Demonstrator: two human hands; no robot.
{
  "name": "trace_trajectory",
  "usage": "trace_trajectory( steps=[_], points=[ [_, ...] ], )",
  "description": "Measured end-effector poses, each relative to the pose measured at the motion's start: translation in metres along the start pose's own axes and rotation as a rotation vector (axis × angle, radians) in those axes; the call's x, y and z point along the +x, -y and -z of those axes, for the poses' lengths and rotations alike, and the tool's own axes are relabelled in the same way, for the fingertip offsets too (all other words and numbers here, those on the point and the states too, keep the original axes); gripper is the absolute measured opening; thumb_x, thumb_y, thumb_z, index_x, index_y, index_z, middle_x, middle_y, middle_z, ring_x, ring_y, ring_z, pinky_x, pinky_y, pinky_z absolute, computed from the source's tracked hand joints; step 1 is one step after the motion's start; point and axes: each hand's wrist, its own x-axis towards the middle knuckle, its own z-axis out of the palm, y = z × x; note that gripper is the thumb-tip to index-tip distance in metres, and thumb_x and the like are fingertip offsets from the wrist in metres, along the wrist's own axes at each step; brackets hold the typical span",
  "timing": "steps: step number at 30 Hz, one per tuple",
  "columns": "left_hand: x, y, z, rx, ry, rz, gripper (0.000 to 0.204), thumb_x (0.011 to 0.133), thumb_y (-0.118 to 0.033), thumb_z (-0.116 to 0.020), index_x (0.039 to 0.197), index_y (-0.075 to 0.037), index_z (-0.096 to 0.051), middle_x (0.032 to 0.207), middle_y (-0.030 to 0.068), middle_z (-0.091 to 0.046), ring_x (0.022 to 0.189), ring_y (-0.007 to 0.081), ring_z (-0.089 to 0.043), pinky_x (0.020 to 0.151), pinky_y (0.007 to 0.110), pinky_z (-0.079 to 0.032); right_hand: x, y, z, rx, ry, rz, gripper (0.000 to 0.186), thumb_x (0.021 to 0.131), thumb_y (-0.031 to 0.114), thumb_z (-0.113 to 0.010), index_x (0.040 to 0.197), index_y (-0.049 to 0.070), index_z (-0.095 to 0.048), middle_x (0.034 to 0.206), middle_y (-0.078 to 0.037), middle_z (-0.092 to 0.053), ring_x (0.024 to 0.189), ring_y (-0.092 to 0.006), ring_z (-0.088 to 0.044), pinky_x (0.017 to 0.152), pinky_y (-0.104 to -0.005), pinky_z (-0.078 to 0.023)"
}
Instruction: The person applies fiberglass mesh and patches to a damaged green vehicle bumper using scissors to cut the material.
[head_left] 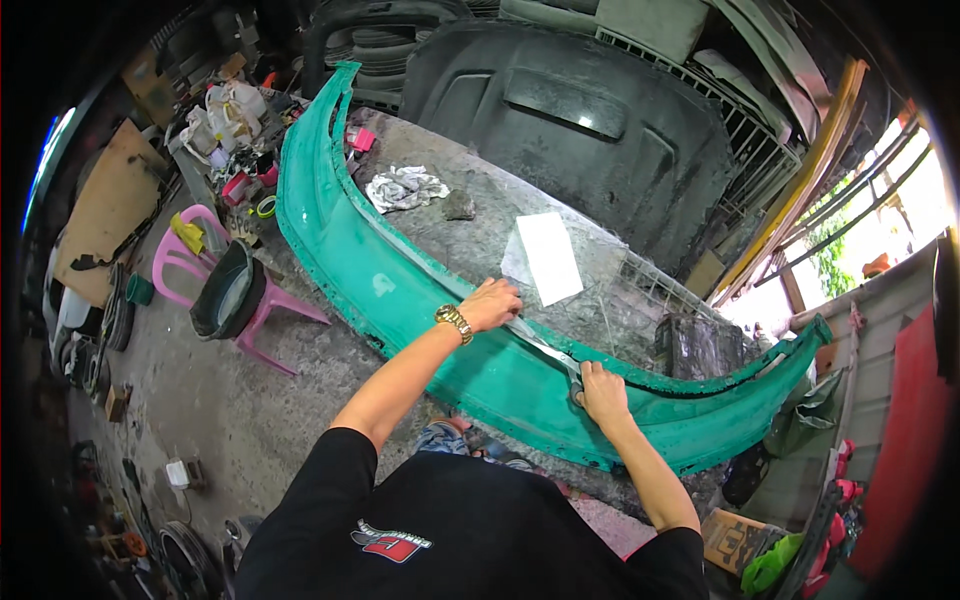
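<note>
A long, curved green car bumper panel stretches across in front of me. A pale grey tape-like strip runs along its inner groove and is drawn out between my hands. My left hand, with a gold watch at the wrist, has its fingers closed on the strip near the panel's middle. Farther right, my right hand grips the strip's other end beside the panel's upper edge. A small rounded grey piece shows by its fingers, perhaps a roll; most of it is hidden by the hand.
Beyond the panel, a worktop holds a crumpled cloth, a dark block and a white sheet. A black car hood leans behind. Left stands a pink chair with a black basin. A cardboard box sits lower right.
</note>
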Motion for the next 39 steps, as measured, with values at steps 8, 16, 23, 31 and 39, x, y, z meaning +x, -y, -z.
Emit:
trace_trajectory(
  steps=[8,16,23,31,39],
  points=[
    [-0.007,0.012,-0.003,0.012,-0.035,0.025,0.013,0.077,-0.015,-0.067,0.09,-0.011,-0.064,0.094,0.0036,-0.057,0.1,0.0245,-0.051,0.085,0.04,-0.038,-0.002,0.009,0.016,0.034,-0.046,-0.039,0.049,0.062,0.025,-0.077,0.096,0.002,-0.05,0.089,-0.016,-0.06,0.077,-0.0346,-0.063,0.068,-0.0432,-0.051],
    [-0.01,0.02,0.002,0.004,0.012,0.055,0.013,0.078,-0.017,-0.065,0.09,-0.013,-0.066,0.097,0.0049,-0.059,0.1,0.0259,-0.052,0.086,0.041,-0.039,-0.02,0.008,0.015,0.085,0.005,-0.08,0.05,0.064,0.028,-0.077,0.097,0.001,-0.052,0.091,-0.018,-0.061,0.079,-0.0358,-0.063,0.069,-0.0438,-0.051],
    [0.001,0.016,-0.018,-0.097,0.016,0.021,0.013,0.076,-0.015,-0.065,0.088,-0.017,-0.068,0.093,0.0051,-0.059,0.101,0.026,-0.053,0.087,0.042,-0.039,-0.03,0.018,0.02,0.15,0.024,-0.099,0.05,0.065,0.032,-0.077,0.094,0.0,-0.053,0.09,-0.019,-0.061,0.078,-0.0364,-0.063,0.068,-0.0443,-0.052],
    [0.01,0.016,-0.008,-0.133,0.121,0.028,0.011,0.075,-0.015,-0.066,0.084,-0.019,-0.066,0.097,0.0035,-0.056,0.104,0.026,-0.051,0.086,0.046,-0.038,-0.023,0.03,-0.002,0.183,-0.021,-0.142,0.05,0.065,0.033,-0.078,0.093,0.0,-0.053,0.088,-0.018,-0.061,0.078,-0.0365,-0.063,0.068,-0.045,-0.051],
    [0.013,0.019,-0.008,-0.12,0.169,-0.007,0.011,0.074,-0.016,-0.067,0.084,-0.021,-0.066,0.098,0.0037,-0.055,0.105,0.0262,-0.05,0.086,0.047,-0.038,-0.002,0.046,-0.015,0.14,-0.077,-0.132,0.046,0.064,0.025,-0.076,0.096,0.002,-0.052,0.09,-0.015,-0.06,0.082,-0.0321,-0.063,0.068,-0.0427,-0.051]
  ],
)
